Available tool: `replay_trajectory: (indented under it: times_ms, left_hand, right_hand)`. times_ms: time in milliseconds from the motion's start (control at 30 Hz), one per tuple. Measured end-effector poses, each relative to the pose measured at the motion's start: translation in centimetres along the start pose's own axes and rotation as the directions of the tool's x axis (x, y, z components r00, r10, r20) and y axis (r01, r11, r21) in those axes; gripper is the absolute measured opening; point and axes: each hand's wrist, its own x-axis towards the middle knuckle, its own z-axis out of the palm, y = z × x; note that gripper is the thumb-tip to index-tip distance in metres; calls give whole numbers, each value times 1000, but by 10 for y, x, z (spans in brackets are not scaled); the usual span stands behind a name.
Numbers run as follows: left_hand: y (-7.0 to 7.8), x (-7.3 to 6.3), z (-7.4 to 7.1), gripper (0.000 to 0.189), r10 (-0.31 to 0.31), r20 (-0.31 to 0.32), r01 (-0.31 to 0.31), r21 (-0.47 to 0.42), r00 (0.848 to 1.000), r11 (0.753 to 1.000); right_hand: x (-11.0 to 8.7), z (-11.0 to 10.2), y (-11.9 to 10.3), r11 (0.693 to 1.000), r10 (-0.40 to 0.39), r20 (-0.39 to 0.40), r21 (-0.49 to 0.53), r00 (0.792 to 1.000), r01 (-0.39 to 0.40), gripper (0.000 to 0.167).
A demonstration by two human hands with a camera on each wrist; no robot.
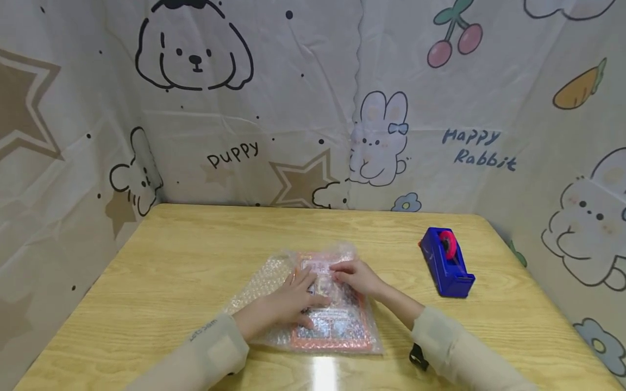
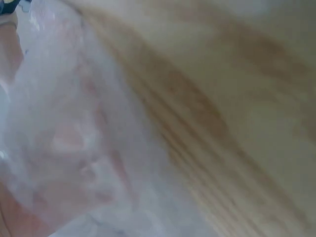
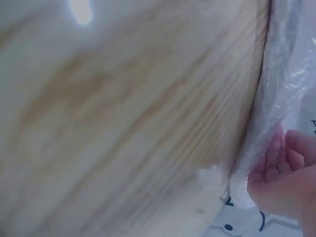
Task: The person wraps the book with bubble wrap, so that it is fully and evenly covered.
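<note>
Sleeves (image 1: 195,355) at 8 and 4 o'clock. Left hand (image 1: 293,301) fingers spread on bubble-wrapped pack (image 1: 342,332); right hand (image 1: 363,279) touching near 12, can't tell if pinching. Dispenser (image 1: 442,266) at 2.

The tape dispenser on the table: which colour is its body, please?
The tape dispenser has a dark blue body; the head view shows it best.

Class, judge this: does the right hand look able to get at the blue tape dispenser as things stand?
Probably yes: only bare table shows between the right hand and the blue tape dispenser, though the hand would first leave the bubble wrap.
</note>
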Motion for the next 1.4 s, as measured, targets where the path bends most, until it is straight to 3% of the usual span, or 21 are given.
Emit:
replay_trajectory:
  times_ms: [100, 233, 400, 500, 633, 867, 1067, 1167, 1300, 1400]
  left_hand:
    - [-3, 2, -2, 65, -27, 37, 31, -116, 999, 993]
    - [-5, 5, -2, 72, -6, 20, 9, -146, 1000, 989]
    - [-8, 6, 1, 96, -17, 21, 21, -198, 1000, 980]
    - [-8, 6, 1, 102, -44, 57, 55, -213, 997, 975]
    - [-8, 7, 0, 95, -75, 96, 93, -206, 993, 974]
    - [-5, 9, -1, 89, -89, 92, 106, -193, 992, 975]
    - [-9, 12, -2, 89, -78, 128, 102, -192, 989, 976]
    - [-10, 13, -2, 89, -73, 133, 99, -196, 988, 976]
    - [-11, 12, -3, 89, -85, 141, 115, -218, 986, 969]
    - [-13, 10, -4, 89, -89, 145, 121, -233, 985, 965]
  right_hand:
    - [2, -1, 1, 998, 16, 17, 57, 1000, -17, 28]
    - [-1, -3, 3, 997, 20, -2, 79, 1000, -20, 31]
    - [-9, -1, 4, 985, -56, -60, -168, 997, 45, 53]
    - [-13, 0, 6, 941, -97, -22, -327, 995, 85, 70]
    - [-14, -2, 9, 905, -45, 89, -419, 995, 78, 86]
    - [-11, -11, 11, 887, 82, 203, -461, 976, 22, 95]
    - [-12, -12, 10, 886, 23, 222, -456, 975, 83, 95]
    - [-18, -10, 7, 882, -4, 283, -451, 959, 136, 96]
    - [-25, -4, 2, 858, -3, 356, -480, 934, 186, 100]
    - [-24, 0, 1, 834, 8, 351, -518, 936, 187, 105]
